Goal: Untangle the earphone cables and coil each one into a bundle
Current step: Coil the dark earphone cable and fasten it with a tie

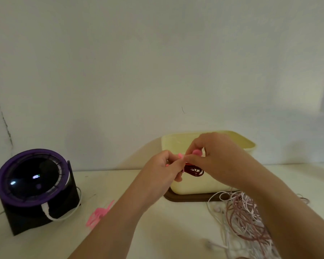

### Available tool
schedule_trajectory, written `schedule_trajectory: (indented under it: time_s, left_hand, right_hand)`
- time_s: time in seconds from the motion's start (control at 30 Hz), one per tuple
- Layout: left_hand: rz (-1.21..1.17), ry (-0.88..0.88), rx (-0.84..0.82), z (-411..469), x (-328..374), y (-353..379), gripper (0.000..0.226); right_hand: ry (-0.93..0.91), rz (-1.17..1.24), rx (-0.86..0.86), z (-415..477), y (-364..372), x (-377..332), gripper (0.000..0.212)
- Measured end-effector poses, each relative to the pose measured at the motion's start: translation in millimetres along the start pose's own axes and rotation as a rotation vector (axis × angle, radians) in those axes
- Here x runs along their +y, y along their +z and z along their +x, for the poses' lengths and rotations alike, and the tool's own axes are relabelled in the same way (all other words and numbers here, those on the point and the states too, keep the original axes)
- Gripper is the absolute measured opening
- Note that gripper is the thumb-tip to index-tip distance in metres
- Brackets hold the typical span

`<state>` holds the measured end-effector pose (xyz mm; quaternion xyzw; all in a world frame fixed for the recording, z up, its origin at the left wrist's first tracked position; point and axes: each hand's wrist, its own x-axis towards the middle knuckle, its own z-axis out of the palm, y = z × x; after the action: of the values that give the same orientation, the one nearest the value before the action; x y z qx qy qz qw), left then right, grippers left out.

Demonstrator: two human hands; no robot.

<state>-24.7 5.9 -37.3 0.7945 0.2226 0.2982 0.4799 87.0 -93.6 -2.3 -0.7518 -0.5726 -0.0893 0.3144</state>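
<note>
A small coil of dark red earphone cable (pixel 195 171) hangs between my two hands, raised in front of the cream box. My left hand (pixel 161 171) pinches the coil's left side with curled fingers. My right hand (pixel 217 159) grips its top, fingertips meeting those of the left. On the table at the lower right lies a loose tangle of white and pinkish-brown earphone cables (pixel 245 217), partly hidden under my right forearm. A white earbud (pixel 210 244) sticks out at the tangle's lower left.
A cream box (pixel 195 186) sits on a dark brown tray (pixel 187 198) against the wall, behind my hands. A purple-rimmed black round device (pixel 34 184) with a white cable stands at the left. A pink hair clip (pixel 98 215) lies on the white table.
</note>
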Motion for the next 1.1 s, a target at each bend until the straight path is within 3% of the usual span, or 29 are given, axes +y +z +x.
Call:
schedule_trajectory:
  time_s: [0.1,0.27,0.43,0.6,0.7,0.8,0.9,1.1]
  left_hand:
    - [-0.121,-0.038,0.07,0.6,0.3,3.7,0.021]
    - [-0.709,-0.263,0.071,-1.7,6.7,4.5,0.011]
    - [-1.061,-0.294,0.087,-0.9,12.9,-7.8,0.022]
    - [-1.252,-0.207,0.059,-4.2,22.7,-10.2,0.018]
    - [-1.289,-0.118,0.002,-5.0,25.1,-10.2,0.015]
    - [-1.27,-0.05,-0.056,-5.7,23.3,-11.4,0.014]
    - [-1.24,-0.038,-0.119,-5.9,21.3,-14.2,0.018]
    - [-1.182,-0.051,-0.153,-2.4,15.7,-17.7,0.026]
  right_hand:
    - [-0.012,-0.08,0.116,-0.2,8.3,-8.7,0.017]
    - [-0.094,0.051,0.294,-1.0,25.1,-15.5,0.016]
    - [-0.288,0.092,0.464,-0.5,43.9,-22.6,0.02]
    - [-0.271,0.451,0.416,-1.2,36.1,-19.1,0.016]
    - [-0.113,0.863,0.278,-1.1,26.4,-19.4,0.011]
    - [-0.078,1.087,0.103,0.7,19.7,-15.9,0.004]
    - [-0.123,1.113,-0.027,2.5,13.8,-11.0,0.011]
    - [-0.159,0.925,-0.027,5.7,11.5,-0.3,0.017]
